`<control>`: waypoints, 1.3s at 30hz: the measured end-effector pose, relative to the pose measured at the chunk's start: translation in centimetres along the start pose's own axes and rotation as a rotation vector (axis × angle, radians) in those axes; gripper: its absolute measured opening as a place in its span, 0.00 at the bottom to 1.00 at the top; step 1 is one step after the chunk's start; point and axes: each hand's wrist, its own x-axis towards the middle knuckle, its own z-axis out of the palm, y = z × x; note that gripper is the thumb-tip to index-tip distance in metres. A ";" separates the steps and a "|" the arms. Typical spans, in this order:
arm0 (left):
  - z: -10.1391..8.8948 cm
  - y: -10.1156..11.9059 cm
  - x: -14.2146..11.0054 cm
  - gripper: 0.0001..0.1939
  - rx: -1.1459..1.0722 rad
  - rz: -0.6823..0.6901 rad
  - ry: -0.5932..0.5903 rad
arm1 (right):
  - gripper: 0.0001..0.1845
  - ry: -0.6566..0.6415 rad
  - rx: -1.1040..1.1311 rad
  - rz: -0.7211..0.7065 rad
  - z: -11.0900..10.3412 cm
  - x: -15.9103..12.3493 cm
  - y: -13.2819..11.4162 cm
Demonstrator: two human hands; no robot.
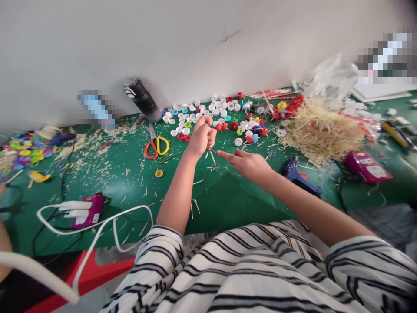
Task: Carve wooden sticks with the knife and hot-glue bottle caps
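Observation:
Over the middle of the green table (228, 200), my left hand (201, 138) is closed in a fist, and whatever it grips is hidden by the fingers. My right hand (250, 166) lies just right of it, index finger stretched toward the fist and the other fingers curled. A thin dark rod (212, 151) runs from under that fingertip to my left hand; its kind is too small to tell. Behind my hands spread many white bottle caps (221, 105). Red bottle caps (223, 126), some with thin sticks in them, lie close behind the fist.
Scissors (157, 145) and a black bottle (142, 99) are at left. At right are a straw-coloured stick pile (322, 130), a blue glue gun (298, 176) and a purple box (368, 166). Another purple box (89, 211) sits near a white cable (97, 226) at front left.

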 end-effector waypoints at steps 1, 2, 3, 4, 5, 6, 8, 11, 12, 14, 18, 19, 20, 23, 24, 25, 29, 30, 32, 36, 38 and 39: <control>-0.1 0.0 0.0 0.11 0.003 0.004 0.004 | 0.30 -0.002 0.038 0.016 0.3 0.0 -0.1; -0.1 0.0 0.0 0.11 0.009 0.009 0.004 | 0.30 0.001 0.076 0.033 0.6 0.0 -0.2; -0.1 0.0 0.0 0.11 0.017 0.014 0.000 | 0.29 0.006 0.113 0.047 1.0 -0.1 -0.3; -0.2 0.1 0.0 0.11 0.024 0.019 -0.003 | 0.29 0.012 0.147 0.056 1.4 -0.2 -0.4; -0.2 0.1 0.0 0.11 0.026 0.021 -0.004 | 0.29 0.017 0.176 0.061 1.7 -0.3 -0.5; -0.3 0.2 0.0 0.11 0.021 0.019 0.000 | 0.29 0.021 0.200 0.063 2.1 -0.4 -0.6; -0.4 0.3 0.0 0.10 -0.005 0.008 0.032 | 0.29 0.009 0.217 0.060 3.0 -0.8 -0.6; -0.6 0.6 0.1 0.10 -0.048 -0.025 0.086 | 0.29 -0.091 0.137 0.037 4.0 -1.3 -0.5; -0.7 0.7 0.1 0.10 -0.060 -0.036 0.091 | 0.29 -0.131 0.099 0.028 4.3 -1.4 -0.5; -0.8 0.8 0.1 0.11 -0.076 -0.048 0.081 | 0.29 -0.172 0.064 0.023 4.6 -1.4 -0.4; -0.8 0.7 0.2 0.10 -0.040 -0.033 0.040 | 0.28 -0.173 0.068 0.018 4.4 -1.3 -0.4; -0.8 0.6 0.2 0.09 -0.013 -0.023 0.033 | 0.28 -0.171 0.071 0.018 4.2 -1.3 -0.4; -0.7 0.5 0.2 0.08 0.019 -0.008 0.029 | 0.28 -0.169 0.073 0.018 4.1 -1.2 -0.4; -0.5 0.0 0.3 0.06 0.104 0.105 0.063 | 0.28 -0.143 0.059 0.011 3.2 -1.2 -0.3; -0.5 -0.1 0.4 0.07 0.119 0.154 0.089 | 0.28 -0.126 0.045 0.008 2.8 -1.1 -0.3; -0.4 -0.3 0.5 0.09 0.128 0.190 0.114 | 0.29 -0.107 0.027 0.003 2.3 -1.0 -0.2; -0.3 -0.7 0.7 0.16 0.108 0.196 0.141 | 0.31 -0.019 -0.043 -0.050 0.1 -0.2 0.2; -0.3 -0.7 0.7 0.17 0.092 0.186 0.135 | 0.32 -0.007 -0.057 -0.066 -0.4 0.0 0.3; -0.3 -0.6 0.6 0.19 0.070 0.169 0.112 | 0.33 0.011 -0.082 -0.082 -1.0 0.5 0.3; 0.0 -0.2 0.1 0.20 0.077 0.103 0.056 | 0.34 0.032 -0.068 -0.076 -0.6 0.9 0.1; 0.1 0.0 0.0 0.19 0.076 0.067 0.048 | 0.33 0.038 -0.011 -0.066 0.1 0.8 0.1; 0.1 0.1 -0.1 0.19 0.075 0.056 0.043 | 0.33 0.040 0.026 -0.060 0.5 0.8 0.1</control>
